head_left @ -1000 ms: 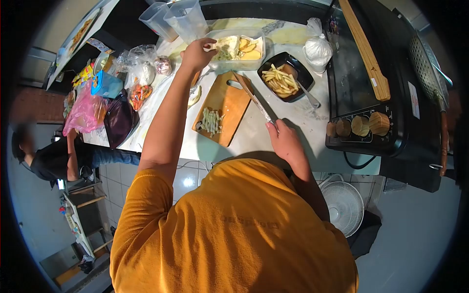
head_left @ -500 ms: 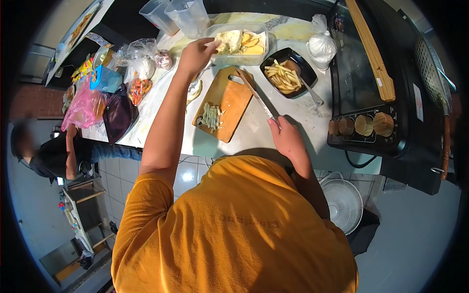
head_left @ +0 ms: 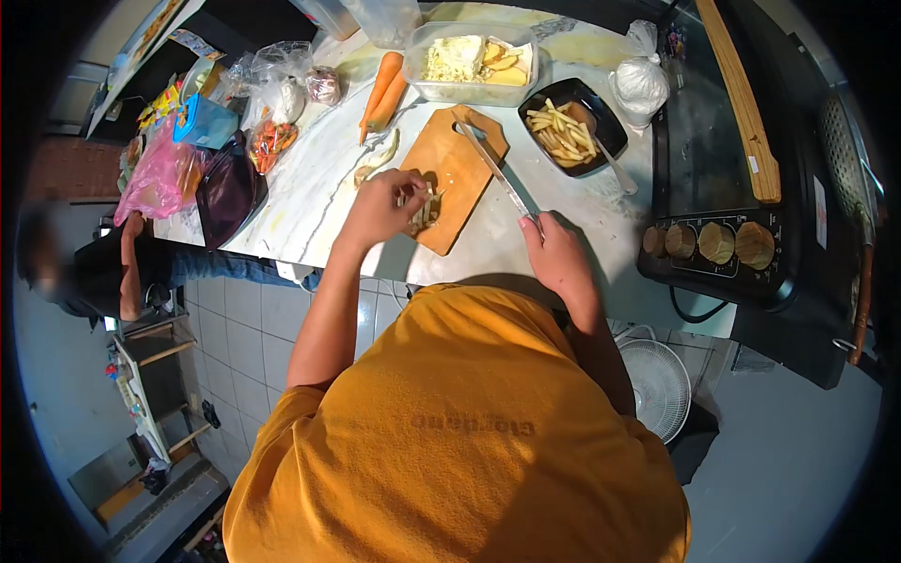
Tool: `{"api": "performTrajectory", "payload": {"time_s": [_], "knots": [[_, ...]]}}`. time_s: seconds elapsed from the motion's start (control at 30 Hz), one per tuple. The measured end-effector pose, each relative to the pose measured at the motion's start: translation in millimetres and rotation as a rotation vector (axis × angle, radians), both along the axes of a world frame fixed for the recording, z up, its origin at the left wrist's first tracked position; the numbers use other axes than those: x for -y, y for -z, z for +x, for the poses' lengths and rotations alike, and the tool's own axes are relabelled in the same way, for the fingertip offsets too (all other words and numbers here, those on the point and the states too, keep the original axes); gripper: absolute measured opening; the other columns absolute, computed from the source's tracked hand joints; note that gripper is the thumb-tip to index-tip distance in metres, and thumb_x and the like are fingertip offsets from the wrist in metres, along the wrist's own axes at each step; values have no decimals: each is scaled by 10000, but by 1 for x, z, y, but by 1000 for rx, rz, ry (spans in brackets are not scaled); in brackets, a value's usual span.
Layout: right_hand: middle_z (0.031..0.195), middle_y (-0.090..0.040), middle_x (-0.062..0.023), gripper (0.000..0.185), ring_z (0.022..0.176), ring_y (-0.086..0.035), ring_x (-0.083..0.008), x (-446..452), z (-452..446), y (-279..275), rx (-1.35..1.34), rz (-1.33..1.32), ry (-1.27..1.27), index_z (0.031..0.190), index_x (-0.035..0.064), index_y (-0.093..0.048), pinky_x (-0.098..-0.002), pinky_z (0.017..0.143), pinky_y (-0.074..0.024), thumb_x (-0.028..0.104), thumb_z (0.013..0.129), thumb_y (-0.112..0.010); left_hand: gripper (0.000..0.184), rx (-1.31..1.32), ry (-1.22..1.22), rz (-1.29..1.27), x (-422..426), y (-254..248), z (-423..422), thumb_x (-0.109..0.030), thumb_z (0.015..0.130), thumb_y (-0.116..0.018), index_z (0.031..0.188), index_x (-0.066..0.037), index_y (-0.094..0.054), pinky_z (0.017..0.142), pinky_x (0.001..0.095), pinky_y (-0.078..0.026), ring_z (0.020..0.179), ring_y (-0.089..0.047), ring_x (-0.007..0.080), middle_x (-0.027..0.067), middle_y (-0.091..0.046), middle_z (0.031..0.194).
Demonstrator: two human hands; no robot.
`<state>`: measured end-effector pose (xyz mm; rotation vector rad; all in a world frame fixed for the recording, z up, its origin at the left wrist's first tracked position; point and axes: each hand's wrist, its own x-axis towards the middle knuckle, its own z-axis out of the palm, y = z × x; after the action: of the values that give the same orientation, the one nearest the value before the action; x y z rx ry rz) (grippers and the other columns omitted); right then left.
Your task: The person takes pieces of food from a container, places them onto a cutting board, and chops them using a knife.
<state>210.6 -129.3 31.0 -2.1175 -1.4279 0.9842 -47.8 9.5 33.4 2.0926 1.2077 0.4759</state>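
A knife [head_left: 499,174] is in my right hand [head_left: 560,253], fingers wrapped round its handle, its blade lying over the upper right of the wooden cutting board [head_left: 462,188]. My left hand [head_left: 383,208] is over the board's lower left, fingers curled together at the pale green chopped pieces [head_left: 428,208]; whether it grips any is too small to tell. Beyond the board stands a clear container [head_left: 472,92] with chopped pale food and yellow slices. Two carrots [head_left: 383,94] lie left of it. A black bowl [head_left: 569,127] at the right holds pale strips and a spoon.
A bag of white powder [head_left: 640,90] stands beside a black oven [head_left: 718,178] with wooden knobs. Plastic bags [head_left: 164,183] and a blue-lidded container [head_left: 206,122] fill the left side. Another person [head_left: 103,267] is at the far left. A fan [head_left: 657,389] stands below the counter.
My left hand has moved from the clear container back down to the chopped pieces on the board, uncovering the carrots. My right hand still holds the knife. The view has shifted slightly.
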Motion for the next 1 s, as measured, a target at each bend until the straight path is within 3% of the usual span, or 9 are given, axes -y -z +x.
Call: {"api": "performTrajectory", "payload": {"time_s": [0.13,0.23,0.33,0.43,0.77,1.0], "knots": [[863,-671,-252,432,864,-616,-487,-1,-3,4,4,11,-11,966,26,-586,-556,774,-464,438,1007,-463,278,-231,-13,202,14,5,9,-218,817,-751,1035,-50,-713,742,402,-499,829,-643,318,110,-665,837],[869,-673,-249,436,868,-618,-484,-1,-6,2,-8,-3,-20,960,27,-586,-557,775,-464,443,1005,-465,295,-196,-70,248,17,12,14,-260,824,-740,1050,-72,-720,796,410,-465,853,-631,298,96,-656,852],[870,-673,-252,439,873,-621,-481,2,-4,4,10,7,-27,956,24,-587,-556,775,-465,444,1004,-466,289,-224,-88,63,21,-2,19,-263,832,-692,1067,-98,-726,865,413,-415,927,-611,286,94,-650,914],[862,-673,-254,440,868,-624,-480,3,-2,4,15,26,-27,954,23,-588,-556,774,-466,443,1003,-468,292,-191,-109,109,21,4,12,-242,828,-643,1070,-107,-732,902,414,-385,972,-594,283,98,-636,938],[851,-673,-251,429,860,-625,-479,2,-5,1,19,1,-29,958,32,-593,-557,772,-466,441,1003,-470,302,-171,-26,19,15,9,14,-211,788,-648,1067,-142,-739,934,427,-361,1044,-559,279,94,-610,982],[847,-672,-249,431,865,-624,-477,3,-2,-1,2,-3,1,957,29,-592,-553,769,-467,441,1002,-473,266,-263,-58,126,22,1,18,-252,789,-692,1017,-128,-755,917,431,-336,1065,-521,296,98,-594,1040]]}}
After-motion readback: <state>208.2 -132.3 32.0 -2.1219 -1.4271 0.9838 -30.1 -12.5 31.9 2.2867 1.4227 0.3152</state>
